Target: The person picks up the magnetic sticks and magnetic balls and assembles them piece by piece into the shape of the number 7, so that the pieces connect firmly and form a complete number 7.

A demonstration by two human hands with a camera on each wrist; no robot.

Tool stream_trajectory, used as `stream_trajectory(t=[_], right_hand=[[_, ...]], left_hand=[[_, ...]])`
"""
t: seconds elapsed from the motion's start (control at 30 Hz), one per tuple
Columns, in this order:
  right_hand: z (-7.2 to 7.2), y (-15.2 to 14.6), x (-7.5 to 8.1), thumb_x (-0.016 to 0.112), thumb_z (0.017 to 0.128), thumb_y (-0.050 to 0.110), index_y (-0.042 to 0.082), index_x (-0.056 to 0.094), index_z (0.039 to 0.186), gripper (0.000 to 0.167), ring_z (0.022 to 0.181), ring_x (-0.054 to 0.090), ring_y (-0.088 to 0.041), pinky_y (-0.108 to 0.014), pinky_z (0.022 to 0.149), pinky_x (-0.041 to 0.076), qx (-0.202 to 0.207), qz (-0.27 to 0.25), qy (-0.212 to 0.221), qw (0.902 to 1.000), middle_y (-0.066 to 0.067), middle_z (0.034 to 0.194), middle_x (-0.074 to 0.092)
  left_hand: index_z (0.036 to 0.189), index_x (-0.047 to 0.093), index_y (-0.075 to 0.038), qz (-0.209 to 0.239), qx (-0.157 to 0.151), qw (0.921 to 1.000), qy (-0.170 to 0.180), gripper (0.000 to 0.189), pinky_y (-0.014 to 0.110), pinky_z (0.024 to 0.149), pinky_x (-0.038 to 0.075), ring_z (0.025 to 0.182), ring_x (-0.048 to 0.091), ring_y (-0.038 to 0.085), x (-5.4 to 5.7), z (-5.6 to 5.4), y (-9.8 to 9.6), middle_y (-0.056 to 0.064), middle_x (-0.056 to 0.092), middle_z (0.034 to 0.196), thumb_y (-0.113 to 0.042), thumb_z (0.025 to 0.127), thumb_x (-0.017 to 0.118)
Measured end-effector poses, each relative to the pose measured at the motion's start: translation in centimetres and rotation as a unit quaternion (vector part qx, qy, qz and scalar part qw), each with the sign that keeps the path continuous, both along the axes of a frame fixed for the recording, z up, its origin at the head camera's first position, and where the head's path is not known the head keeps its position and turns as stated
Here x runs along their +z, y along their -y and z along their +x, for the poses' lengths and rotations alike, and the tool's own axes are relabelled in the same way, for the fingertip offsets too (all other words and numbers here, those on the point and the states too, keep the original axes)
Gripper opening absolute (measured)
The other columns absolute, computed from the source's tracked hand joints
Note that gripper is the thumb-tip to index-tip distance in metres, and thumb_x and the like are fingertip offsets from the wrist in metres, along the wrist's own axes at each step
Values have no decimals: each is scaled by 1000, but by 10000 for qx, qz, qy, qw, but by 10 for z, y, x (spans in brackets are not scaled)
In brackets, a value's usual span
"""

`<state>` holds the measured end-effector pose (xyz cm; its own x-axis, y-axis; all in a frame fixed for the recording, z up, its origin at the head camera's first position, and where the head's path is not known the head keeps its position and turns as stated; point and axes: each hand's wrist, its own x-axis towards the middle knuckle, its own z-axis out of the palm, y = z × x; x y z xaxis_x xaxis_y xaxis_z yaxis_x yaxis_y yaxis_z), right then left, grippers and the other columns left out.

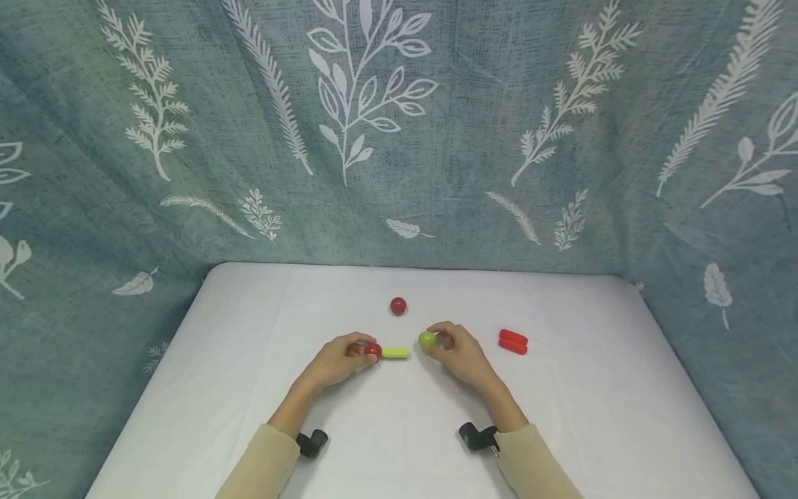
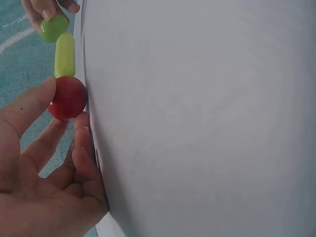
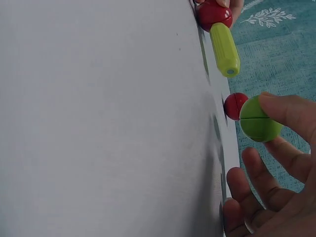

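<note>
Between thumb and fingers, my left hand pinches a red ball. A yellow-green ribbed rod sticks out from that ball toward the right, its end touching the ball. In the right wrist view the rod's free end shows a small round bluish spot at its centre. My right hand pinches a green ball with a seam line around it. The green ball is a short gap to the right of the rod's free end.
A second red ball lies on the white table beyond both hands. To the right of my right hand, two red rods lie side by side. A patterned teal curtain hangs behind the table's far edge.
</note>
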<state>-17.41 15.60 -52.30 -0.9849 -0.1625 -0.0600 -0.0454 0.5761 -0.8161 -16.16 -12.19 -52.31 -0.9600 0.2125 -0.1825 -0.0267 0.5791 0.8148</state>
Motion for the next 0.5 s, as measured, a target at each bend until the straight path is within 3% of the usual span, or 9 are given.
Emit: stream_trajectory(t=[0.5], right_hand=[[15,4,-4,80,86,24,18,69,117,34,97,56,-22,-38,75,49,9,174,-42,9998,-3,106,64]], left_hand=[[122,69,-19,76,-62,9999,-23,33,36,75,48,85,57,18,0,0,2,-2,64,95,-29,91,75]])
